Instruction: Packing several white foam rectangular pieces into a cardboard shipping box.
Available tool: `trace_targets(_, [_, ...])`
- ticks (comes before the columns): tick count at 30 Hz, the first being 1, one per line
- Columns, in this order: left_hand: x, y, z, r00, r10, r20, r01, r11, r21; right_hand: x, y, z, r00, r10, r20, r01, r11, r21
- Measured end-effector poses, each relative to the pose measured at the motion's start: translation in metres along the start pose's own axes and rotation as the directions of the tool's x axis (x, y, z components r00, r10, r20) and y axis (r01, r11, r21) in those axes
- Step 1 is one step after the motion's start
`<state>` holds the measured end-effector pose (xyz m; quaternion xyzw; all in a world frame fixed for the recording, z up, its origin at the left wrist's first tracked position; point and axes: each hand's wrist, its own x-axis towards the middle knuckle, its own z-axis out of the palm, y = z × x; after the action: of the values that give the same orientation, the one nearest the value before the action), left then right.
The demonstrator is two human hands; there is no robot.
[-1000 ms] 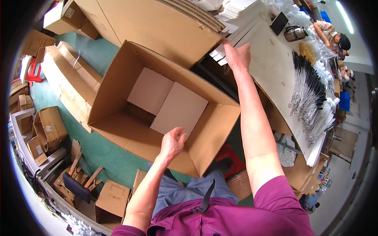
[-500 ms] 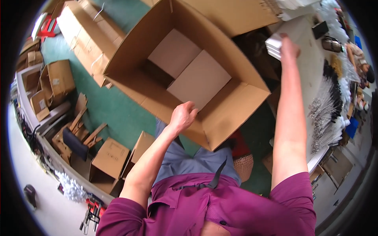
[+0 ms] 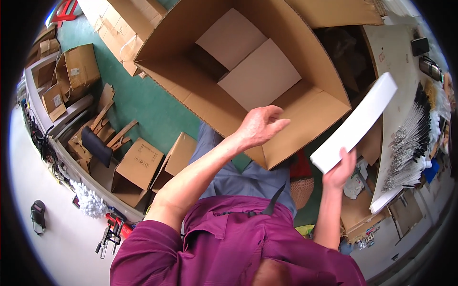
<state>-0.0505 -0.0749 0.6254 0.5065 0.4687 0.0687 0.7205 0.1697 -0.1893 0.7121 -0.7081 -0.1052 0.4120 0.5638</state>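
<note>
A large cardboard box (image 3: 305, 102) stands open in front of me. Two flat, pale cardboard pieces cover part of its bottom, one farther back (image 3: 231, 38) and one nearer (image 3: 260, 74). Over the box's near edge hovers my left hand (image 3: 261, 126), empty, with thumb and fingers apart. My right hand (image 3: 339, 171) grips a long white box (image 3: 355, 125) by its lower end. That white box slants up and away to the right, just outside the cardboard box's right corner. The fingers under it are partly hidden.
On the right runs a white table (image 3: 389, 57) with bundles of silvery and black bristly strands (image 3: 405, 136) and a thermos (image 3: 431, 68). Cardboard cartons (image 3: 139, 164) and a wooden chair (image 3: 98, 145) stand to the left. A long carton (image 3: 117, 28) lies at the far left.
My right hand has drawn the white box from the table back toward me, beside the cardboard box. My left hand has shifted right, its fingers spreading. The view has shifted too.
</note>
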Motion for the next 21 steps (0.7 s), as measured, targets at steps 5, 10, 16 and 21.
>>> trace_targets(5, [-0.001, -0.014, 0.015, 0.974, -0.090, 0.208, 0.126, 0.978, -0.169, -0.072, 0.040, 0.007, 0.936, 0.274, 0.223, -0.268, 0.962, -0.057])
trace_targets(10, [-0.011, -0.031, 0.019, 0.913, -0.115, 0.392, 0.353, 0.704, -0.616, -0.060, 0.064, 0.035, 0.838, 0.404, 0.366, -0.439, 0.898, 0.012])
trace_targets(16, [0.013, -0.028, -0.003, 0.983, -0.132, 0.128, 0.178, 0.857, -0.484, -0.020, 0.082, 0.067, 0.780, 0.428, 0.457, -0.492, 0.870, 0.024])
trace_targets(21, [0.036, -0.017, -0.013, 0.993, -0.122, -0.007, 0.110, 0.919, -0.378, 0.018, 0.089, 0.080, 0.780, 0.441, 0.443, -0.417, 0.895, -0.158])
